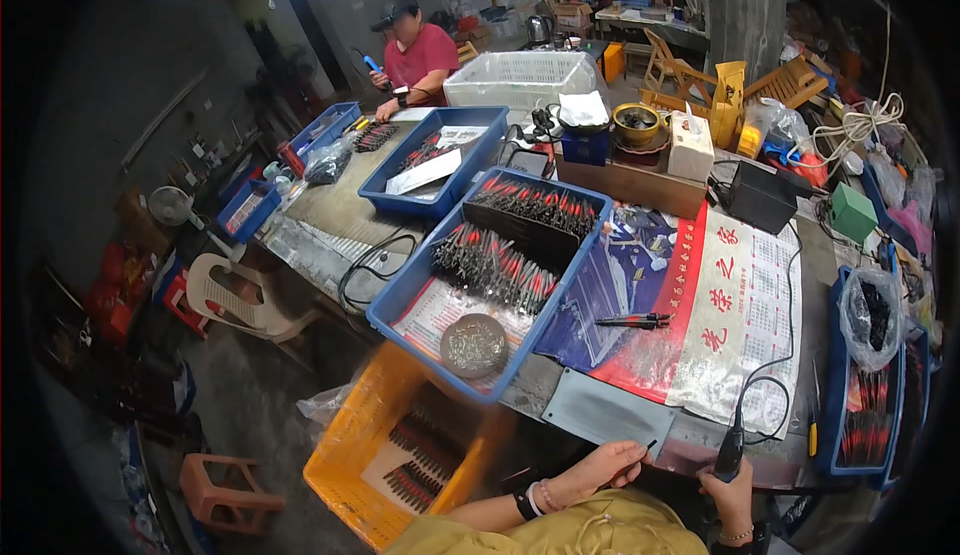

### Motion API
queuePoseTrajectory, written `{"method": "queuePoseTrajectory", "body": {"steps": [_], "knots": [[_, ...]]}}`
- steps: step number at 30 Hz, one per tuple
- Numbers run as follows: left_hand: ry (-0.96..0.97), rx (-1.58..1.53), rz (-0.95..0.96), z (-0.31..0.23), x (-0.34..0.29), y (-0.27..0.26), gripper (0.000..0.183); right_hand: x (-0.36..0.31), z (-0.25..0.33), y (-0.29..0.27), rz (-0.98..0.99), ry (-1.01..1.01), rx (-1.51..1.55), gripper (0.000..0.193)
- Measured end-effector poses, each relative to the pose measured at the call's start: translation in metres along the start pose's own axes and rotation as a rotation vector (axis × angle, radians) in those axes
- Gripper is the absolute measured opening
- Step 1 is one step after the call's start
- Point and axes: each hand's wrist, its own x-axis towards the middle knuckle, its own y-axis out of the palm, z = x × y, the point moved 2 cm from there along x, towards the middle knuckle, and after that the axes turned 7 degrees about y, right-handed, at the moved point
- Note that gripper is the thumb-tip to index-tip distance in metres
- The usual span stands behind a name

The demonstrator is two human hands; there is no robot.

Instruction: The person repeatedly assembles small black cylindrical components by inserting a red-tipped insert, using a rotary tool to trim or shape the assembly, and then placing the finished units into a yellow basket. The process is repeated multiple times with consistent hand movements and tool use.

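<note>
My left hand (605,467) is closed in a pinch at the table's near edge, with the dark tip of a thin black piece (652,446) sticking out past the fingertips. The rest of that piece is hidden by my fingers. My right hand (733,500) wraps round a black corded hand tool (730,452), held upright, whose cable rises over the table. Just beyond my left hand lies a grey flat plate (608,407). Farther off, a few slim black-and-red pieces (634,321) rest on a printed calendar sheet (735,320).
A blue tray (376,315) with many black-and-red pieces and a round tin (474,345) stands left of the calendar. An orange crate (335,455) holds more below. At right are blue bins (835,375) and a yellow-handled tool (813,438). A co-worker (420,60) sits across the table.
</note>
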Motion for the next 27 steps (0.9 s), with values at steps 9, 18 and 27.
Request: {"method": "queuePoseTrajectory", "body": {"steps": [9, 18, 27], "knots": [[-0.012, 0.017, 0.02, -0.007, -0.0032, 0.0014, 0.033, 0.0037, -0.0042, -0.0047, 0.051, 0.023, 0.089, 0.029], [-0.021, -0.031, 0.028, -0.0018, -0.0009, -0.0021, 0.033, 0.0002, -0.0044, -0.0037, 0.063, -0.006, 0.13, 0.027], [0.002, -0.044, 0.008, -0.0022, -0.0016, -0.0003, 0.031, 0.0033, -0.0071, -0.0075, 0.083, 0.016, 0.07, 0.026]]}}
